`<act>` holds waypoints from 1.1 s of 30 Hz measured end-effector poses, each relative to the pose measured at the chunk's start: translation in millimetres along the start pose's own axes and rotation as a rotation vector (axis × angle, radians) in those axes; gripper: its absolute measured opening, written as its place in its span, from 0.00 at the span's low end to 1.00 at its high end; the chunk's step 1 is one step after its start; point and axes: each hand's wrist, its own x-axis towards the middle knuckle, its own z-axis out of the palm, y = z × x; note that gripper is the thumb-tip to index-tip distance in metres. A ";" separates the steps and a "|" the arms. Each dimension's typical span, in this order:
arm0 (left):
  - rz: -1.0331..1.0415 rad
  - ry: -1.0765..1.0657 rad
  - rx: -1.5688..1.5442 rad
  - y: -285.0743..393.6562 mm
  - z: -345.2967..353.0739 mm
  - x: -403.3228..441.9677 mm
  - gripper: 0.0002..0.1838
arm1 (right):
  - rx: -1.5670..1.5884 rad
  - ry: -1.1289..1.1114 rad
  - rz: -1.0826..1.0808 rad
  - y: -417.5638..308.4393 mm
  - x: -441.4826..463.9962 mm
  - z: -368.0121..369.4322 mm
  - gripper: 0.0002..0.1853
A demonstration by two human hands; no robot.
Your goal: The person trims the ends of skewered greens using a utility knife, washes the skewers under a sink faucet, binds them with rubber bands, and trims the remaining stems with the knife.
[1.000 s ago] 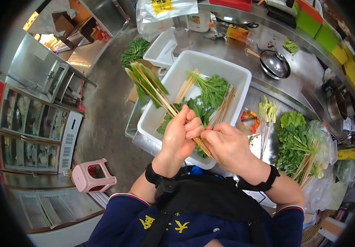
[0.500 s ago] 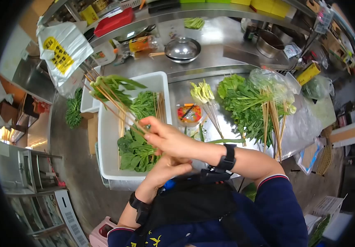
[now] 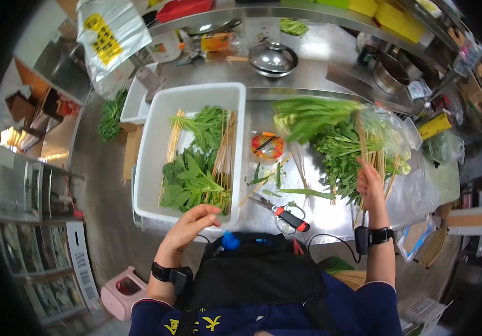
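My right hand (image 3: 370,182) grips the sticks of a bunch of skewered green leaves (image 3: 319,115), blurred by motion, above the pile of leafy greens (image 3: 339,151) on the steel table. Near the front edge of the white tub (image 3: 241,145), my left hand (image 3: 190,225) holds nothing, its fingers loosely bent and apart. Inside the tub lie skewered greens (image 3: 193,185) and bare stick ends. Scissors with red and black handles (image 3: 292,218) rest on the table between my hands, close to some cut leaf scraps (image 3: 260,176).
A lidded pan (image 3: 273,59) stands on the back counter, with a pot (image 3: 389,73) to its right. A bowl with red and orange patterning (image 3: 267,147) sits beside the tub. A pink stool (image 3: 124,291) is on the floor at lower left.
The skewered bunch has moved from above the tub to the right side in my right hand. My left hand has separated from my right and opened. The view has shifted.
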 end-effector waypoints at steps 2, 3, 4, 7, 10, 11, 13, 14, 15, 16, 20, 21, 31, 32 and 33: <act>-0.018 0.177 0.040 -29.3 -13.7 -8.2 0.17 | -0.097 0.118 0.049 41.6 35.8 -68.7 0.18; -0.016 0.207 0.076 -35.0 -16.8 -14.1 0.17 | -0.205 0.167 0.022 67.6 54.9 -104.2 0.17; -0.029 0.275 0.080 -37.9 -16.9 -22.4 0.18 | -0.309 0.202 -0.008 90.8 70.1 -125.0 0.17; -0.093 0.480 0.052 -67.6 -28.6 -34.0 0.18 | -0.369 0.216 -0.066 108.8 91.6 -145.8 0.17; -0.131 0.648 0.012 -86.3 -38.1 -40.3 0.17 | -0.514 0.222 -0.285 115.7 96.6 -153.9 0.18; -0.120 0.691 0.066 -89.6 -41.4 -40.9 0.17 | -0.676 0.294 -0.478 109.6 92.8 -152.8 0.19; -0.071 0.756 0.169 -105.6 -52.2 -35.8 0.15 | -0.818 0.529 -0.691 78.0 73.6 -111.2 0.20; -0.074 0.754 0.161 -105.3 -54.3 -32.3 0.15 | -0.946 0.778 -0.914 63.1 62.9 -79.2 0.20; -0.045 0.773 0.250 -102.0 -54.8 -26.5 0.15 | -0.746 0.558 -0.810 54.0 56.8 -38.9 0.20; -0.014 0.786 0.338 -98.7 -55.4 -20.9 0.14 | -0.548 0.347 -0.698 44.1 47.7 12.7 0.19; 0.067 0.693 0.577 -83.5 -66.9 -2.9 0.12 | -1.037 -0.446 -0.770 33.9 8.9 214.3 0.16; 0.110 0.664 0.638 -76.4 -70.3 -4.1 0.11 | -1.074 -0.561 -0.839 39.9 10.2 251.7 0.16; 0.097 0.747 0.359 -103.0 -148.5 -63.1 0.09 | -2.382 -1.214 -1.144 153.8 122.0 384.0 0.12; 0.055 0.755 0.321 -107.6 -153.6 -69.8 0.09 | -2.390 -1.236 -1.136 161.1 124.7 384.0 0.12; 0.043 0.762 0.317 -111.3 -159.0 -75.4 0.09 | -2.366 -1.250 -1.154 168.0 126.4 382.9 0.11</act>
